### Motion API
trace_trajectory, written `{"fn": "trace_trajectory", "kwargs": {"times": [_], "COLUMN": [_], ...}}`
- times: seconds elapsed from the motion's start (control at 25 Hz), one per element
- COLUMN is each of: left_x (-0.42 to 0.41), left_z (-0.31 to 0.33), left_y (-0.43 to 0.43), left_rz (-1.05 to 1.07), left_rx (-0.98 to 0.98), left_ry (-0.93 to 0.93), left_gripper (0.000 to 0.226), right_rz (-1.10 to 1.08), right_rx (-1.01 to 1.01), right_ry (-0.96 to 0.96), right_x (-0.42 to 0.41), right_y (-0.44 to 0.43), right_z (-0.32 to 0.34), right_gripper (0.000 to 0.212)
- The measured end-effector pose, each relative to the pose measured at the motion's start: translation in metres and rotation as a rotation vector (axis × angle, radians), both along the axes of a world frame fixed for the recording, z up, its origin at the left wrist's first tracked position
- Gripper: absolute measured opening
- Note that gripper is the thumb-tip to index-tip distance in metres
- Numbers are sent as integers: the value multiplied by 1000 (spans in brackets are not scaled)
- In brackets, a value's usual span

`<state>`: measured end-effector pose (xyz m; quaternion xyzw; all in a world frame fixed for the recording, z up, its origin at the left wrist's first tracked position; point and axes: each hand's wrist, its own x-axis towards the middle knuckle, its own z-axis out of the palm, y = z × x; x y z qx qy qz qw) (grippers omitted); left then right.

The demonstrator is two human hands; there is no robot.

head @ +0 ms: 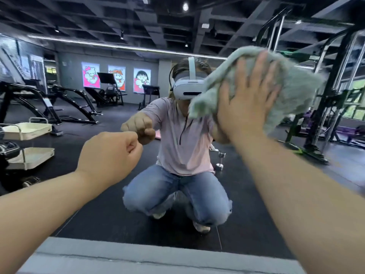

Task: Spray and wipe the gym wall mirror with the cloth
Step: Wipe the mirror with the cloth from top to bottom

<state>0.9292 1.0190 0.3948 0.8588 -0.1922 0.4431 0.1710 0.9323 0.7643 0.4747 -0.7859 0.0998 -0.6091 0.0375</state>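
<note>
Cloth [296, 86] blurred, perhaps bunched; right hand [250, 103] covers middle.

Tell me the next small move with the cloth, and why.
Probably slide the right hand downward, keeping the cloth flat: its open palm presses it high and right on the mirror, and the glass below lies uncovered.

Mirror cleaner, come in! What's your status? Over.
Left hand fisted, empty, by the mirror. Right hand flat, pressing the cloth on it. No spray bottle in sight, nothing blocking.
</note>
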Motion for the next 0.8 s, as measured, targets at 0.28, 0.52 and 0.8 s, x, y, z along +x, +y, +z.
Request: {"fn": "trace_trajectory", "kwargs": {"times": [0.28, 0.52, 0.8], "left_x": [-3, -14, -16], "left_z": [-27, 4, -62], "left_y": [-53, -110, -102], "left_rz": [-151, -251, -266], "left_rx": [140, 94, 240], "left_ry": [-29, -114, -4], "left_gripper": [32, 38, 34], "right_rz": [427, -3, 196], "right_rx": [-627, 93, -363], "right_ry": [528, 90, 397], "right_x": [-13, -44, -45], "right_y": [-9, -99, -46], "right_z": [-189, -12, -262], "right_gripper": [56, 62, 53]}}
